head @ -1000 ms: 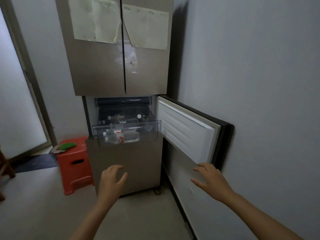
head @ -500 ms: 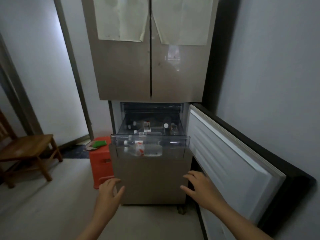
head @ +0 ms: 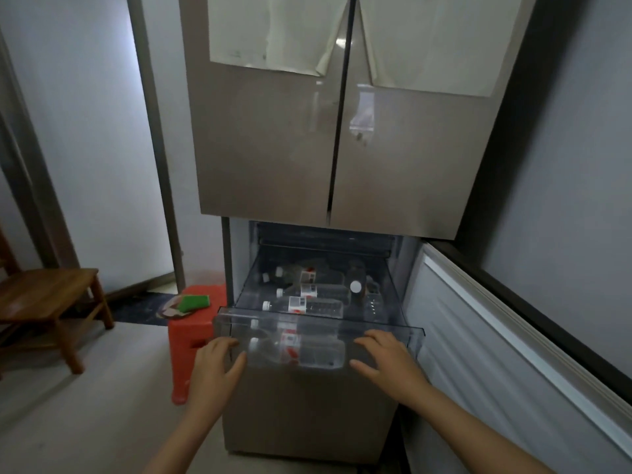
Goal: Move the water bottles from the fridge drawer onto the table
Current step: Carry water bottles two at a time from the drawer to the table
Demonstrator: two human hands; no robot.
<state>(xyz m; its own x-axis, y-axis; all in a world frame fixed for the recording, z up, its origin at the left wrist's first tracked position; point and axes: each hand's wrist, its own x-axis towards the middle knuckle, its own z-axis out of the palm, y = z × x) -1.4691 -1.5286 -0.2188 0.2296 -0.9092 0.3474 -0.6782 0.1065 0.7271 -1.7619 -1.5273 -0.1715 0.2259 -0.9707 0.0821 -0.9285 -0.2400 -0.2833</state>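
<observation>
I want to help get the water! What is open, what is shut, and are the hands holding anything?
Clear plastic fridge drawer: pulled out, open.
Clear plastic water bottles: lying on their sides inside the drawer.
White-lined lower fridge door: swung open.
Beige upper fridge doors: shut.
Left hand: open, at the drawer front.
Right hand: open, at the drawer front.

Clear water bottles (head: 301, 305) carry red-and-white labels and white caps. The fridge (head: 335, 138) is beige-brown; the stool (head: 191, 336) is orange-red, topped by a green sponge (head: 193, 302).
</observation>
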